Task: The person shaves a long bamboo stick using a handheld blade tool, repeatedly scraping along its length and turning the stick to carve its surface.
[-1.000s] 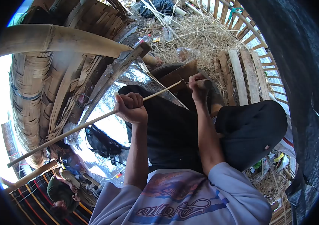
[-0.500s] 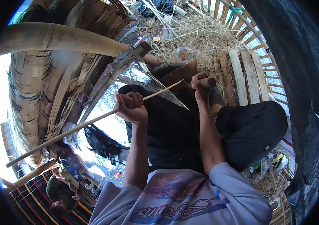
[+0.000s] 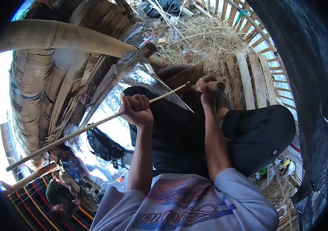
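Note:
A long thin bamboo stick [image 3: 67,137] runs slantwise from the lower left up to the middle. My left hand [image 3: 136,109] is closed round it nearer its upper end. At the stick's tip, my right hand [image 3: 204,88] grips a tool with a thick round wooden handle [image 3: 216,86]. The tool's blade is too small to make out. Behind the tip stands a brown wooden board [image 3: 183,76]. My legs in black trousers [image 3: 175,138] are folded below my hands.
A thick bamboo pole [image 3: 67,35] and woven bamboo [image 3: 27,100] fill the left. Wooden slats [image 3: 246,79] and straw [image 3: 210,36] lie ahead. A black bag [image 3: 104,144] rests on shiny sheeting. Another person [image 3: 62,196] sits at lower left. Dark plastic [image 3: 310,77] hangs right.
My right hand has shifted slightly, and the wooden handle has turned and swung out to the right. My left hand and the stick have hardly moved.

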### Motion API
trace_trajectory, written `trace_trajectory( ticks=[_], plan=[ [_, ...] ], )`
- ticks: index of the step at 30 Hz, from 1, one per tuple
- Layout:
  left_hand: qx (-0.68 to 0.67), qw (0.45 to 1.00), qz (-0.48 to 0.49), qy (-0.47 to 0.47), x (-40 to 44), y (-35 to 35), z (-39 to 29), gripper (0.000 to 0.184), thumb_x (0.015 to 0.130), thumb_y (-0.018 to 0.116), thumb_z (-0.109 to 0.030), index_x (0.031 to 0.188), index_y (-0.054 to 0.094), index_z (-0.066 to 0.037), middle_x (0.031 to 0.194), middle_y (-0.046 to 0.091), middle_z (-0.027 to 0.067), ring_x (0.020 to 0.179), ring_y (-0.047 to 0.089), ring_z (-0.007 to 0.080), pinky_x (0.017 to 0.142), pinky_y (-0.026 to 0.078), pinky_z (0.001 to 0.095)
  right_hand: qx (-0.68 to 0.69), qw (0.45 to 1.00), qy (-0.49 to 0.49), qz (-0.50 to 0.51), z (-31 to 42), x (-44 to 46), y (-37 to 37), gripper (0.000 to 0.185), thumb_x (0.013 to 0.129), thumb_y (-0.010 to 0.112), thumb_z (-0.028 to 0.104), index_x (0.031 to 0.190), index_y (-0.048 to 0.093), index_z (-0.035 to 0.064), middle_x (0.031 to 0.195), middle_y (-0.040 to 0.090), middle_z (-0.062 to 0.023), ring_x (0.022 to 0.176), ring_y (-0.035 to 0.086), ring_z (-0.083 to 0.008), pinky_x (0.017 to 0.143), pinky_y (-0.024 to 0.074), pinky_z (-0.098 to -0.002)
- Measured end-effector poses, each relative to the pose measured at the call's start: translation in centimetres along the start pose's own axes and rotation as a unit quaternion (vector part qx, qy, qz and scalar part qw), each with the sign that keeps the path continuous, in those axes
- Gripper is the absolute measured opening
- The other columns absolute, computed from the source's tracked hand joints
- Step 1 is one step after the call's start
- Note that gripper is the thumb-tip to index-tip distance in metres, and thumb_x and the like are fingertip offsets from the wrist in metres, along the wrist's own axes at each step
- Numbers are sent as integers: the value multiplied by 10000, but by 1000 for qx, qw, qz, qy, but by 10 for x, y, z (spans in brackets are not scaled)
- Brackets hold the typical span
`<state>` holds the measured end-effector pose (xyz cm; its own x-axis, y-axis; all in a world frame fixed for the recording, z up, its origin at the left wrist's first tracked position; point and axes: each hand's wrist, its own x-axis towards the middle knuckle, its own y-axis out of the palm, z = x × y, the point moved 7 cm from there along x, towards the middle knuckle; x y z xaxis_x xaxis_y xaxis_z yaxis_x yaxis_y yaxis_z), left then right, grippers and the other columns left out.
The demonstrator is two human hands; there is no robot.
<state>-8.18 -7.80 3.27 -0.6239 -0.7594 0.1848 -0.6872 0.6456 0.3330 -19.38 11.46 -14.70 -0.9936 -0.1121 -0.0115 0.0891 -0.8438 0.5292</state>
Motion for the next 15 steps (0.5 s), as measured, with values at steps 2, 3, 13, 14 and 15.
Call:
trace_trajectory(
  ticks=[2, 3, 13, 14, 15],
  plan=[
    [-14, 1000, 14, 1, -1, 1, 4, 505, 968, 353, -352, 526, 211, -153, 433, 144, -36, 391, 71, 75, 389, 84, 265, -78, 997, -16, 10, 0, 1, -2, 167, 769, 637, 68, 642, 533, 40, 571, 490, 22, 542, 462, -45, 523, 380, -212],
    [-19, 1000, 18, 4, 1, 5, 5, 505, 968, 353, -352, 526, 211, -153, 433, 144, -36, 391, 71, 75, 389, 84, 265, -147, 988, -32, 24, 5, 7, 7, 163, 778, 629, 59, 645, 538, 39, 573, 493, 17, 528, 468, -55, 520, 385, -210],
    [7, 1000, 15, 2, 0, 9, 3, 505, 962, 369, -351, 528, 195, -160, 439, 130, -43, 396, 71, 72, 393, 84, 264, -122, 992, -28, 1, 2, 6, 0, 192, 779, 652, 47, 657, 505, 67, 579, 492, 26, 526, 457, -29, 467, 374, -208],
    [-7, 1000, 12, 0, 0, 8, 3, 504, 959, 373, -349, 527, 193, -162, 439, 127, -45, 395, 69, 71, 393, 80, 264, -69, 997, 22, -24, 11, 7, -1, 187, 766, 655, 44, 653, 506, 62, 580, 484, 32, 538, 453, -29, 482, 379, -211],
    [-6, 1000, 13, 4, 5, 8, 3, 504, 959, 373, -349, 527, 193, -162, 439, 127, -45, 395, 69, 71, 393, 80, 264, -15, 996, 69, -46, 16, 9, 2, 183, 752, 658, 42, 649, 508, 56, 581, 475, 37, 550, 448, -28, 498, 384, -214]
  ],
)
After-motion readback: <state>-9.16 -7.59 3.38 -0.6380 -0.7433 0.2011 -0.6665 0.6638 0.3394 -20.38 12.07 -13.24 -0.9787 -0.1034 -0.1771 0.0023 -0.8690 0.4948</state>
